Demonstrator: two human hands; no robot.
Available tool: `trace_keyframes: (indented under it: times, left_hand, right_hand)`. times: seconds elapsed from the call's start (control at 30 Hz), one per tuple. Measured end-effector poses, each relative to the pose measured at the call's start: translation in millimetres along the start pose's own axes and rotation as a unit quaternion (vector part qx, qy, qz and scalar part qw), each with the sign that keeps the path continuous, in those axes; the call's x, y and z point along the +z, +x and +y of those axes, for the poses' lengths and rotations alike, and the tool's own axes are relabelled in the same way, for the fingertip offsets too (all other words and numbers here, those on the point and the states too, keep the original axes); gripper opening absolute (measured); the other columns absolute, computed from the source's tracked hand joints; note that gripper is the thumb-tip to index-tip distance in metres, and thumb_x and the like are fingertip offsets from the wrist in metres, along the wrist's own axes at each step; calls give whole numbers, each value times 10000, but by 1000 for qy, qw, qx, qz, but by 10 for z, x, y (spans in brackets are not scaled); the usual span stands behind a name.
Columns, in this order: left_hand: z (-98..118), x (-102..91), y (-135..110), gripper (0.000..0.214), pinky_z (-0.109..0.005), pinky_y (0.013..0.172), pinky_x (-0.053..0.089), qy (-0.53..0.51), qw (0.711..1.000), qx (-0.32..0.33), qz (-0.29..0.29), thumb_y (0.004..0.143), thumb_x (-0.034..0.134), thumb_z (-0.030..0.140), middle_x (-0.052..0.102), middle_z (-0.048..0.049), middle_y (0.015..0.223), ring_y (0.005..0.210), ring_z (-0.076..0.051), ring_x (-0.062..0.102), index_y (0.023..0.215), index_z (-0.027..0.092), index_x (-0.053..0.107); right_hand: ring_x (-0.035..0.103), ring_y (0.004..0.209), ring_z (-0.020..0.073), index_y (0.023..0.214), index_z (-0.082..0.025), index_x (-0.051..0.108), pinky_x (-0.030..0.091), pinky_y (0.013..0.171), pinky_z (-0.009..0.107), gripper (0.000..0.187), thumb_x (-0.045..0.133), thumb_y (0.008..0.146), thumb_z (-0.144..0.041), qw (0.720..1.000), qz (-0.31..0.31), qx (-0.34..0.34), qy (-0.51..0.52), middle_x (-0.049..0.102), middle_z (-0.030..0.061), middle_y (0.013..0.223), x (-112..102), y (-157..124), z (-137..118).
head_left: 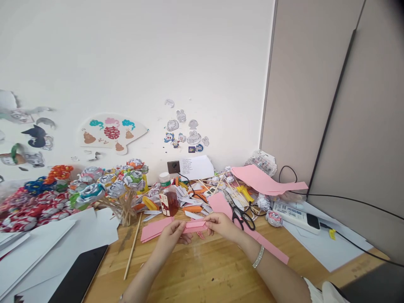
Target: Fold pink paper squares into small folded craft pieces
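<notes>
One folded pink strip [195, 226] between left hand [172, 235] and right hand [221, 225].

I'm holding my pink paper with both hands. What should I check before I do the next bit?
1. Grip: left hand and right hand both pinch the pink paper: ok.
2. Paper edges lined up: too small to see: cannot tell.
3. Scissors: lying flat just behind the right hand, not touching it: ok.
4. Room to work: bare wooden table in front of the hands: ok.
5. Stick: lies to the left, apart from the paper: ok.
6. Bottle: stands upright close behind the paper and might get knocked: not ok.
</notes>
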State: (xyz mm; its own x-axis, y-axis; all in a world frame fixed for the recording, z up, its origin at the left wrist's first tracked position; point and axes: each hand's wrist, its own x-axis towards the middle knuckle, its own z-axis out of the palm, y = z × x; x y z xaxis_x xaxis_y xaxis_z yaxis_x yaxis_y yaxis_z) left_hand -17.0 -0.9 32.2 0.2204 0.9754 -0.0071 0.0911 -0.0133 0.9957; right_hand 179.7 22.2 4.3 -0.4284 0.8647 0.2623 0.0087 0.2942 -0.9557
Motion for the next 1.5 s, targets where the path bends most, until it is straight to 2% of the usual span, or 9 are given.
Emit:
trace_keyframes:
  times: [0.13,0.3,0.37,0.53,0.67,0.9,1.1,1.3,1.5]
  left_hand:
    - [71,39,-47,415,-272,511,483,22,999,38,-4,576,611,527,634,6,563,485,-150,597,746,151,556]
    - [101,62,-70,371,-250,493,469,41,997,61,27,572,635,468,607,21,511,450,-128,568,738,141,575]
    - [82,64,-66,358,-251,484,469,35,998,56,24,575,634,461,612,17,513,443,-128,565,723,141,577]
    - [23,80,-57,374,-258,479,467,26,999,44,5,562,645,464,623,4,500,448,-140,574,735,137,585]
    - [2,90,-63,392,-251,484,461,10,999,30,-15,575,649,445,618,9,495,448,-131,570,798,127,598]
    - [-2,53,-63,403,-242,533,455,-87,995,-28,-51,571,690,388,648,-7,586,507,-122,584,868,131,601]
    - [-23,42,-55,319,-217,513,428,-158,985,-47,-54,561,711,308,659,-9,582,481,-103,570,806,131,607]
    - [-41,48,-57,237,-213,521,425,-173,982,-61,-45,554,700,267,668,-9,586,490,-105,580,725,140,596]
    - [-14,80,-69,257,-230,514,435,-139,987,-64,-44,526,709,290,648,2,557,494,-125,588,703,139,601]
  right_hand:
    - [493,479,80,865,-115,616,415,497,215,318,567,720,-394,1000,9,3,1,530,-28,532,-13,28,52]
    - [488,461,84,768,-114,608,414,484,210,331,518,758,-432,999,-31,-10,6,527,-16,517,17,-2,-17]
    - [496,474,90,725,-115,603,415,492,211,343,504,767,-440,999,-40,-5,-2,535,-6,527,41,-33,-75]
    - [514,534,95,869,-128,618,418,522,212,325,529,755,-420,999,-46,9,-25,568,-2,608,104,-96,-168]
    - [501,527,90,823,-125,629,407,515,208,282,529,759,-380,998,-48,5,-48,555,-11,592,138,-108,-167]
    - [503,510,87,961,-128,602,426,518,223,310,523,765,-354,998,-64,10,12,548,-12,586,136,-88,-164]
    - [518,540,88,1030,-150,590,427,522,217,333,518,769,-343,998,-57,3,22,560,1,636,139,-96,-198]
    - [516,590,95,999,-150,609,429,557,228,368,518,762,-415,998,-59,2,20,564,10,690,143,-109,-199]
    - [498,559,90,816,-115,635,414,546,234,365,522,751,-455,998,-55,10,42,552,3,649,130,-88,-127]
